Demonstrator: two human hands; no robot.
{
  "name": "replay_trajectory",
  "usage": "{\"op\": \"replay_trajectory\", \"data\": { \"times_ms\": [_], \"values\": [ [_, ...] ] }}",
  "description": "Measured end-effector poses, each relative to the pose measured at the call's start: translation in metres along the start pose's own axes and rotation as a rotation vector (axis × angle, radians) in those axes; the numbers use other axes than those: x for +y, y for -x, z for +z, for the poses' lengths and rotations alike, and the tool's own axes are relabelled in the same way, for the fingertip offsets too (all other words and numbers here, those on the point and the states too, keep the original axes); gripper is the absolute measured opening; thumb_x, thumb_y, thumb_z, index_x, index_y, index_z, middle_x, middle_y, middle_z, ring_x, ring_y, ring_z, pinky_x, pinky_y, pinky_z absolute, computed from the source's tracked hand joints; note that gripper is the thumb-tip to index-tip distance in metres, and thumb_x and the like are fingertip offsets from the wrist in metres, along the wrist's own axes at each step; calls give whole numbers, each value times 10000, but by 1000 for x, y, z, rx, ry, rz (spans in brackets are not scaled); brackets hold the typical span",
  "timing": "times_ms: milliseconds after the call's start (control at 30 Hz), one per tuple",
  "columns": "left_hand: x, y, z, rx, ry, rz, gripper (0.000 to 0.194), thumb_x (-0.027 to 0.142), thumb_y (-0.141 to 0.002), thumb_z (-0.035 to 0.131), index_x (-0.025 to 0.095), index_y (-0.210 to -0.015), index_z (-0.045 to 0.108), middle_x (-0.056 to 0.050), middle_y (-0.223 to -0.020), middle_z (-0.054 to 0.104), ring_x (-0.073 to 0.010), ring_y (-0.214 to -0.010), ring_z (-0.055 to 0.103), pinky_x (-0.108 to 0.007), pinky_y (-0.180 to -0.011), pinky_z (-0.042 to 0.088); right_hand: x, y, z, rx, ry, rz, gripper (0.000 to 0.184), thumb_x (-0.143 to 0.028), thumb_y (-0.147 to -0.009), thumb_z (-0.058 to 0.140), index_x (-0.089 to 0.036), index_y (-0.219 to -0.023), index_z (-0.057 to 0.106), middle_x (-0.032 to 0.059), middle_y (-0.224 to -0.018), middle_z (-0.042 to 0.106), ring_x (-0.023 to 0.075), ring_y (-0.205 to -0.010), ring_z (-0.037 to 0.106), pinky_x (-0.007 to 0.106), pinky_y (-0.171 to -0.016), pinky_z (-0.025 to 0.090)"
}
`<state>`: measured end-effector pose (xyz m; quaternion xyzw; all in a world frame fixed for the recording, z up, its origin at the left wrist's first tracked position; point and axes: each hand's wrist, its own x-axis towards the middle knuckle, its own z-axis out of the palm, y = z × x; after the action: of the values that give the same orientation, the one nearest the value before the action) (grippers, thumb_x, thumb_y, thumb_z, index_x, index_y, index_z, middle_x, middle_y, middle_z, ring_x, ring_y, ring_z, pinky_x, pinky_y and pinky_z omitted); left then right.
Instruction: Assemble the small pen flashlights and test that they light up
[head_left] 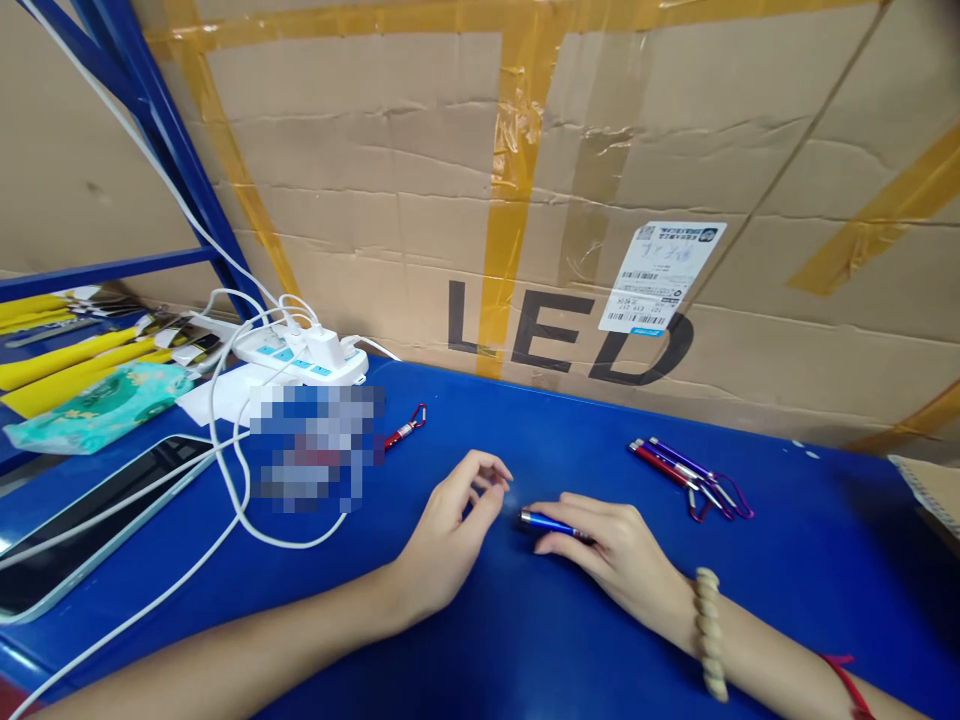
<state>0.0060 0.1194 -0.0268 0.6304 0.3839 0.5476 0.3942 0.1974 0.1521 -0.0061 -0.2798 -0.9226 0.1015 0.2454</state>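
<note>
My right hand [616, 545] grips a blue metal penlight [553, 524] between thumb and fingers, its silver end pointing left. My left hand [461, 525] is raised just left of that end, apart from it. Its fingers are curled and the thumb tip meets them in a pinch; whatever is between them is too small or hidden to name. To the right, several slim red and purple penlights [679, 465] with carabiner clips lie side by side on the blue tabletop [480, 650]. Another red penlight [401, 434] with a red clip rests at the left, partly covered by a blurred patch.
A white power strip [330, 368] with plugs and looping white cables [244, 470] sits at the left. Nearby are a phone [97, 520], a green soft packet [105, 408] and yellow-handled tools [82, 360]. A large taped cardboard box [390, 200] stands along the back.
</note>
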Motion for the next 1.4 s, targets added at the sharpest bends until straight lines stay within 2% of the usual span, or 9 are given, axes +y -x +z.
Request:
{"op": "replay_trajectory", "data": {
  "times_ms": [133, 333, 467, 600, 867, 1067, 1400],
  "values": [
    [-6, -5, -3, 38, 102, -57, 154, 295, -874, 409, 171, -886, 499, -30, -850, 543, -197, -768, 507, -279, -672, 379, 2, 0, 1, 7, -22, 29, 320, -449, -875, 459, -232, -989, 664, -11, -746, 638, 79, -625, 585, 168, -583, 423],
    [-9, -9, -3, 15, 186, -113, 150, 284, -875, 420, 162, -859, 506, -33, -817, 540, -197, -756, 507, -269, -641, 372, 2, 0, 1, 38, -32, 39, 256, -395, -866, 516, -228, -988, 667, -21, -732, 629, 65, -605, 561, 164, -575, 396],
    [-11, -10, -2, -2, 182, -106, 149, 264, -878, 413, 158, -840, 511, -32, -804, 538, -193, -750, 504, -261, -635, 370, 2, 0, 2, 81, 10, 39, 236, -415, -826, 571, -231, -906, 696, -33, -637, 597, 59, -527, 513, 176, -520, 358],
    [-14, -11, -3, -12, 152, -74, 158, 264, -892, 402, 165, -840, 514, -30, -817, 537, -191, -745, 504, -255, -620, 371, 2, 0, 3, 88, 29, 39, 236, -417, -825, 573, -229, -876, 705, -25, -601, 583, 69, -525, 510, 183, -529, 360],
    [-16, -12, -5, -20, 137, -95, 157, 253, -887, 395, 167, -832, 514, -18, -810, 526, -177, -720, 489, -249, -607, 367, 5, 1, 2, 66, -24, 88, 250, -431, -817, 570, -255, -945, 693, -26, -683, 628, 76, -566, 546, 186, -564, 392],
    [-15, -13, -5, -43, 133, -110, 161, 248, -872, 390, 166, -827, 520, -16, -794, 524, -179, -721, 477, -255, -617, 360, 2, 0, -2, -20, -72, 132, 262, -379, -873, 511, -276, -1073, 646, -13, -851, 651, 88, -731, 609, 176, -658, 430],
    [-13, -12, -6, -61, 119, -137, 184, 292, -881, 388, 174, -834, 521, -15, -791, 519, -193, -728, 479, -265, -634, 350, 2, 0, 0, -12, -11, 132, 290, -445, -846, 522, -260, -1023, 656, -28, -725, 617, 70, -574, 550, 180, -547, 393]
  ]
}}
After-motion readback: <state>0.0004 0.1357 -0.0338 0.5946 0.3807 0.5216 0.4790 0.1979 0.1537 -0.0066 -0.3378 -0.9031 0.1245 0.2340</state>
